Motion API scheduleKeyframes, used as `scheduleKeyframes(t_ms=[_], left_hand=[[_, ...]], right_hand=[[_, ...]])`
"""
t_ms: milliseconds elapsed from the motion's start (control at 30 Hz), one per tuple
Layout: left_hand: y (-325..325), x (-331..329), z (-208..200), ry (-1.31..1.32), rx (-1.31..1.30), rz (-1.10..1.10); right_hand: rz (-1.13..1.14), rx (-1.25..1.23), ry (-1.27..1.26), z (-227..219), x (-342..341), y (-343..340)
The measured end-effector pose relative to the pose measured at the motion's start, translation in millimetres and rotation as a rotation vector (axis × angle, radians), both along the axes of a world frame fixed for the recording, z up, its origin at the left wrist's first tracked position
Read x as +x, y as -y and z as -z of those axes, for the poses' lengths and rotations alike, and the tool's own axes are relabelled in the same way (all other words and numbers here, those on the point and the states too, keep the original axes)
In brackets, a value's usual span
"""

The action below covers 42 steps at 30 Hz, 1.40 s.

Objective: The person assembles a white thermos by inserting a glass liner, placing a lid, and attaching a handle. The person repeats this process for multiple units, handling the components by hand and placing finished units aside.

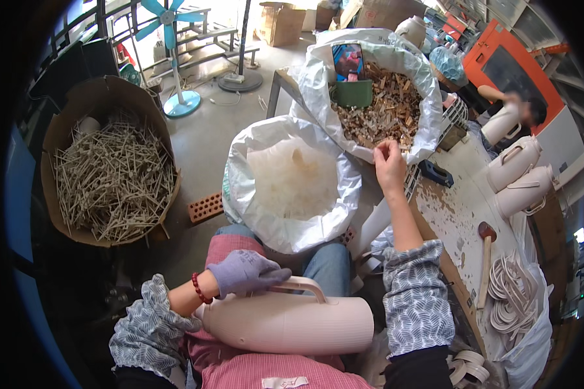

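Note:
A pale pink thermos jug (292, 324) lies on its side across my lap, its base to the right. My left hand (245, 271), in a grey-purple glove, is closed over the jug's neck, fingertips by the handle (308, 285). My bare right hand (388, 165) is raised at the near rim of a white sack (428, 123) of small brown and clear scraps (392, 107). Its thumb and fingers are pinched together; what they hold, if anything, I cannot make out. Nearer me stands another white sack (240, 155) with whitish fine material (292, 181) in it.
At the left stands a carton (48, 168) full of thin beige sticks (113, 178). The right-hand bench (444, 220) bears a mallet (485, 259), coiled pale strips (509, 292) and more jugs (522, 191). A co-worker (525, 113) handles a jug there. A perforated brick (206, 207) and fan (182, 104) stand on the floor.

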State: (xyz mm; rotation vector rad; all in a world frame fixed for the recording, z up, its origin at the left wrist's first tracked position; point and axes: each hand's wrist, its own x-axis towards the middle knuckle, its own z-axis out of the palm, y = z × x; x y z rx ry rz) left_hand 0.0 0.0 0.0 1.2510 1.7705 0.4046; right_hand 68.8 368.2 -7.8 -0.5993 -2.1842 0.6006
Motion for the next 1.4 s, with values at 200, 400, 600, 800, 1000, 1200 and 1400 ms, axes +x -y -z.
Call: scheduleKeyframes(t_ms=[200, 400, 600, 800, 1000, 1200, 1400], left_hand=[[20, 4, 28, -0.141, 0.669, -0.440], [20, -10, 34, -0.308, 0.824, -0.378], [38, -9, 33, 0.000, 0.653, -0.198], [42, -22, 46, 0.593, 0.090, -0.259], [35, -26, 50, 0.674, 0.009, -0.270], [35, -27, 51, 0.704, 0.073, -0.249], [28, -30, 52, 0.692, 0.038, -0.195]], right_hand=[[-0.651, -0.808, 0.176, -7, 30, 150], [-0.653, -0.712, 0.276, 4, 51, 203], [-0.623, 0.164, 0.213, -15, 69, 219], [-0.663, 0.300, 0.264, 2, 93, 233], [-0.677, 0.352, 0.291, 19, 92, 230], [-0.668, 0.408, 0.334, 21, 96, 232], [-0.630, 0.459, 0.390, 21, 100, 230]])
